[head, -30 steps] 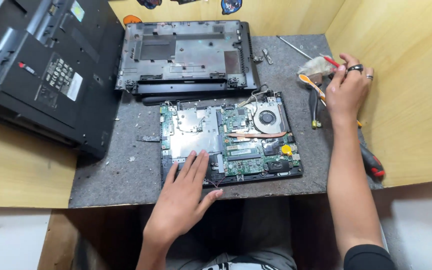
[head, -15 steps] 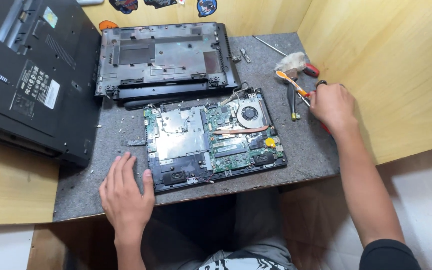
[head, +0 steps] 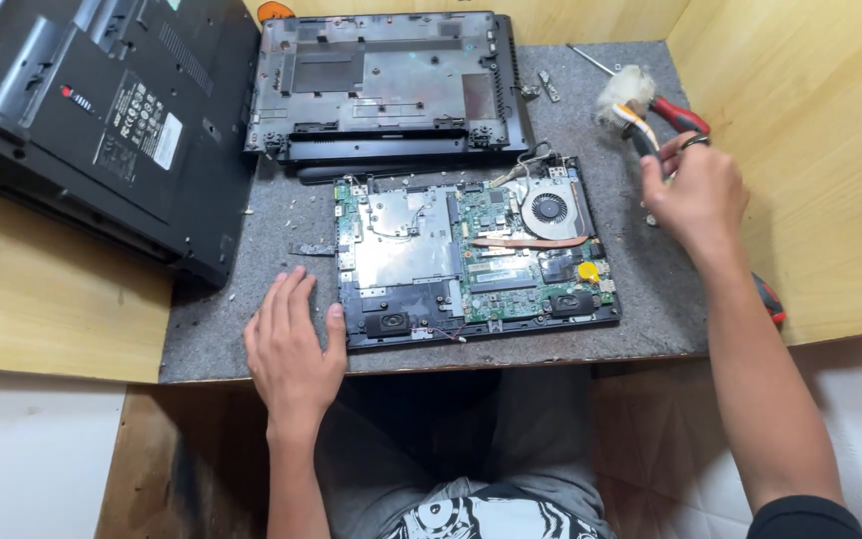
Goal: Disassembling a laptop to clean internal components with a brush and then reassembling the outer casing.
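Note:
An opened laptop base (head: pixel 471 250) lies on a grey felt mat (head: pixel 641 299), its green circuit board, round fan (head: pixel 549 208) and yellow coin cell (head: pixel 588 269) exposed. My left hand (head: pixel 291 344) rests flat on the mat, fingers apart, thumb touching the base's front left corner. My right hand (head: pixel 695 195) hovers at the mat's right side with fingers curled over a cluster of hand tools (head: pixel 650 120) with red and orange handles and a white wad. I cannot tell whether it grips one of them.
The removed black bottom cover (head: pixel 391 85) lies behind the base. A second black laptop (head: pixel 102 120) sits upside down at the left. A red-handled tool (head: pixel 770 299) lies under my right forearm. Wooden panels (head: pixel 810 120) wall in the right and back.
My left hand slid off the circuit board to the mat at the base's left corner. My right hand stayed over the tools, shifting slightly.

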